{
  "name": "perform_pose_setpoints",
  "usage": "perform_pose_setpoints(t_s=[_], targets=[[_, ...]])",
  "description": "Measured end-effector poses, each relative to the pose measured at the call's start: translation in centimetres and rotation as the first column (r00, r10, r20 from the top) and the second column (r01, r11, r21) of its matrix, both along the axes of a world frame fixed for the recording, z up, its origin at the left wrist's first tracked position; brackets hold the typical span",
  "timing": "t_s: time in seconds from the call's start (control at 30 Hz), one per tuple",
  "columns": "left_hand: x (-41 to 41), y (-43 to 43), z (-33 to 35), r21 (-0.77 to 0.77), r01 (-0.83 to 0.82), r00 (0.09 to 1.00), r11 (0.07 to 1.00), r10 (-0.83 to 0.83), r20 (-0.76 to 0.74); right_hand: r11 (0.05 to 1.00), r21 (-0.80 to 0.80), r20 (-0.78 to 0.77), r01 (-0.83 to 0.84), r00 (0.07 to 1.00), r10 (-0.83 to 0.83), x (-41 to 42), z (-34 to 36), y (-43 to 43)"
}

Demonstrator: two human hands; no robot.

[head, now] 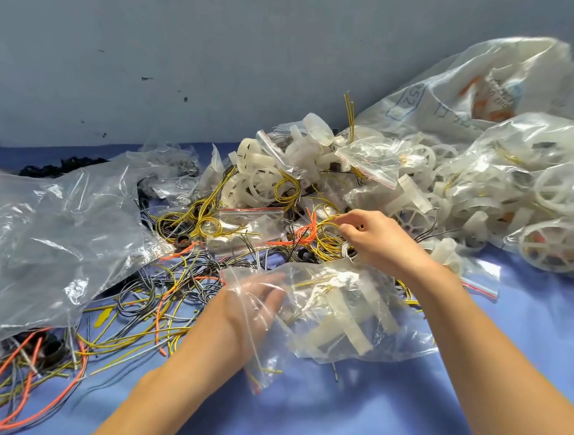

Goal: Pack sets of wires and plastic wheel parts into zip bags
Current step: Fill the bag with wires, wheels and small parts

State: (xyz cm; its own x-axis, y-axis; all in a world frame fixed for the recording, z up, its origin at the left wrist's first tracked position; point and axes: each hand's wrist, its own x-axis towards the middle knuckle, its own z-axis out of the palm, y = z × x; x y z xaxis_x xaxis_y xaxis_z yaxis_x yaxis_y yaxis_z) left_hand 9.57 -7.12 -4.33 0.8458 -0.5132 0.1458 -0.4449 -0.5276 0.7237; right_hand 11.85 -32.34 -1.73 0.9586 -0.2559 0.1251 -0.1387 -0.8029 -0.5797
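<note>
wires point(328, 242) looked light, springy; right hand point(380, 244) pinched their yellow coil; limp zip bag point(350, 314) veiled left hand point(259, 301), grip unclear

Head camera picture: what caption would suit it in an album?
Right hand pinches yellow wires in the heap; left hand shows through a clear zip bag holding white plastic parts.

Small packing/assembly workshop bench, not a home. Blue table cover point(385, 415) against a plain grey wall point(155, 47) w/ scuff marks. Bulk stock everywhere: loose wires point(206, 220) (yellow, orange, black) in tangles, white plastic wheel parts point(264, 180) heaped, big clear poly sacks point(482, 84) stuffed w/ more wheels. Small red-strip zip bags point(251, 215) scattered, some filled w/ the same parts, so piece-work packing stn.
</note>
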Motion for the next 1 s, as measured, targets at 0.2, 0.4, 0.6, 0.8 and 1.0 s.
perform_pose_setpoints(t_s=[0.2, 0.4, 0.6, 0.8, 1.0], targets=[[1.6, 2.6, 0.0, 0.136, 0.13, 0.979, 0.982, -0.149, 0.142, 0.989, -0.1, -0.025, -0.11, 0.994, 0.108, 1.0, 0.8, 1.0], [3.3, 4.5, 0.4, -0.225, -0.131, 0.99, 0.966, 0.139, 0.023, 0.928, -0.34, -0.122, -0.15, 0.986, 0.115, 2.5, -0.5, 2.9], [3.9, 4.2, 1.2, -0.391, -0.294, 0.949, 0.872, 0.316, -0.01, 0.901, -0.426, -0.09, -0.08, 0.995, 0.046, 3.1, -0.8, 2.6], [4.7, 3.4, 1.9, -0.482, -0.309, 0.944, 0.82, 0.325, -0.052, 0.871, -0.48, -0.104, -0.109, 0.992, 0.067, 2.7, -1.2, 2.2], [4.4, 2.1, 3.5, -0.51, -0.313, 0.912, 0.801, 0.404, 0.076, 0.881, -0.474, 0.224, -0.006, 0.966, 0.127, 1.2, 1.1, 1.6]])
